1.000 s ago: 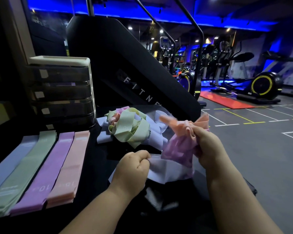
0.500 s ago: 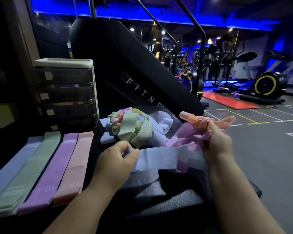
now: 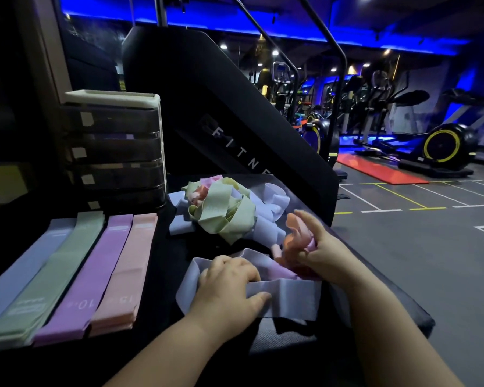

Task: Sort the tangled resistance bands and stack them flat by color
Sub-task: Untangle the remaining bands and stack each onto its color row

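- The pale blue band (image 3: 291, 298), stretched in the air between both hands half a second ago, now lies slack on the table (image 3: 291, 339) toward its near edge.
- The left hand (image 3: 229, 286) has closed in on it: fingers curled into the loop, thumb pinching its near strip.
- The right hand (image 3: 322, 252) has dropped lower, its fingers clutching a bunched peach band (image 3: 295, 230); a lilac band (image 3: 278, 270) trails under it.
- This suggests the blue band is nearly free and ready for flattening.
- The tangled pile (image 3: 224, 210) sits near the far edge.
- Flat stacks lie along the left edge: blue (image 3: 25, 263), green (image 3: 56, 275), purple (image 3: 95, 275), pink (image 3: 126, 275).
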{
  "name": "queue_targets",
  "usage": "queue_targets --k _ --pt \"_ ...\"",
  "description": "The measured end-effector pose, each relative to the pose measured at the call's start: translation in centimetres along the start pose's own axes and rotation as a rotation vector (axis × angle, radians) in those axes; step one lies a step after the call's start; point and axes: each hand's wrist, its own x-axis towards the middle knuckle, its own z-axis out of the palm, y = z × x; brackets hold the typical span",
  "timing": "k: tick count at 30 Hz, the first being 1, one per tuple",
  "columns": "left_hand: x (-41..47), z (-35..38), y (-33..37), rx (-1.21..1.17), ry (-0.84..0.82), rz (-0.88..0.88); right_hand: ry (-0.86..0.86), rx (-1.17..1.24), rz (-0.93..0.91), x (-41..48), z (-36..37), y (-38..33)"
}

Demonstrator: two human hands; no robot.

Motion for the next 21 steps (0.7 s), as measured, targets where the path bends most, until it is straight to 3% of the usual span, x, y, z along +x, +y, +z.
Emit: queue_targets --k 4,8,17,21 --pt "0.1 0.4 -0.1 -0.06 -0.011 0.02 -0.214 0.058 -0.009 -0.3 -1.1 0.0" --pt "0.4 0.7 -0.4 -0.105 -0.052 0.009 -0.306 -0.356 -0.004 -0.4 -1.2 -0.6" --pt "0.3 0.4 0.0 -0.185 -0.147 -0.035 -0.165 -0.343 -0.006 -0.4 0.4 -0.9" --pt "0.4 0.9 -0.2 -0.183 -0.145 -0.068 -0.127 -0.116 0.003 -0.2 -0.1 -0.5"
